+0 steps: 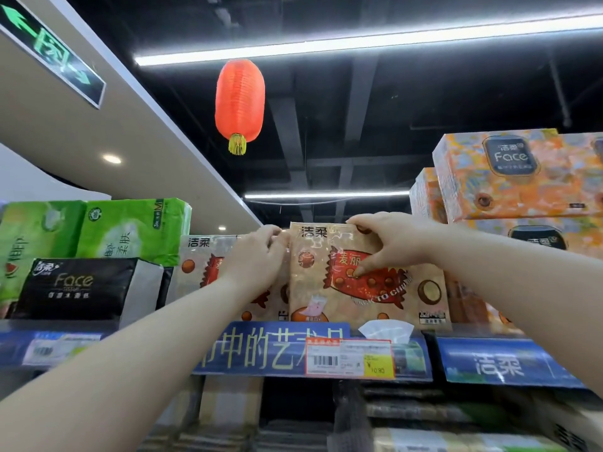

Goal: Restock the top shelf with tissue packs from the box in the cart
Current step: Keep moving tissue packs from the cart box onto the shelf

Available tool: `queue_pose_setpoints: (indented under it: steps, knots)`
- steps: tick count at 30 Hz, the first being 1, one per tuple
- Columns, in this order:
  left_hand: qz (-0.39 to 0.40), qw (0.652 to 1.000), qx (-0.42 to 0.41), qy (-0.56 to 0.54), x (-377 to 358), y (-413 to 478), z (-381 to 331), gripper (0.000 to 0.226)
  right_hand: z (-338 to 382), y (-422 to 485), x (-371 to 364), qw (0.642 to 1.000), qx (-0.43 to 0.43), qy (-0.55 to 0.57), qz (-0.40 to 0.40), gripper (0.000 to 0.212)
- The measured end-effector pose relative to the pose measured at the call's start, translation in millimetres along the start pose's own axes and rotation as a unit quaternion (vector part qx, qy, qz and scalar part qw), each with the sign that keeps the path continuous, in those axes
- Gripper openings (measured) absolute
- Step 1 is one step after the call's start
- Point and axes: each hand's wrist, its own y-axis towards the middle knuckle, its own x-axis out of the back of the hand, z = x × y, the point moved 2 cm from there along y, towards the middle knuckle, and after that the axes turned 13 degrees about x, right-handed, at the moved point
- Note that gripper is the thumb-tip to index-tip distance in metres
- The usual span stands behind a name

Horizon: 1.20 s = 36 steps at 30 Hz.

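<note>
A beige tissue pack (385,288) printed with a red candy and brown balls stands upright on the top shelf (310,353). My right hand (385,243) grips its top edge, thumb down on the front face. My left hand (257,256) holds the pack's upper left corner with curled fingers. A second pack of the same print (195,272) stands just left of it, partly behind my left hand. The box and the cart are out of view.
Orange Face tissue boxes (515,177) are stacked at the right. Green packs (130,230) and a black Face pack (78,285) fill the left. A price tag (349,358) hangs on the shelf's blue front strip. A red lantern (239,102) hangs overhead.
</note>
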Motion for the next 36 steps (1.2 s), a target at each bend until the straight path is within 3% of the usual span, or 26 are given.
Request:
queue_pose_setpoints:
  steps: [3,8,10,21,26,32,36]
  knots:
    - [-0.061,0.985,-0.034,0.158,8,15,11,0.053,-5,0,0,0.999,0.000,-0.041,-0.016,0.089]
    - [0.087,0.961,-0.012,0.263,10,30,13,0.097,-9,2,1,0.997,-0.005,-0.078,0.007,0.086]
    - [0.114,0.951,-0.012,0.287,8,32,16,0.098,-11,2,3,0.995,-0.010,-0.101,0.011,0.082]
    - [0.080,0.952,-0.033,0.293,2,33,22,0.096,-26,7,-4,0.986,-0.058,-0.153,0.031,0.079]
    - [0.076,0.949,-0.036,0.303,0,33,25,0.097,-34,20,-22,0.992,-0.055,-0.114,0.029,0.074]
    - [0.075,0.951,-0.040,0.297,0,35,29,0.097,-39,16,-20,0.997,-0.053,-0.024,0.051,0.089]
    - [0.074,0.950,-0.041,0.300,-1,36,31,0.097,-39,17,-24,0.994,-0.051,-0.077,0.054,0.094]
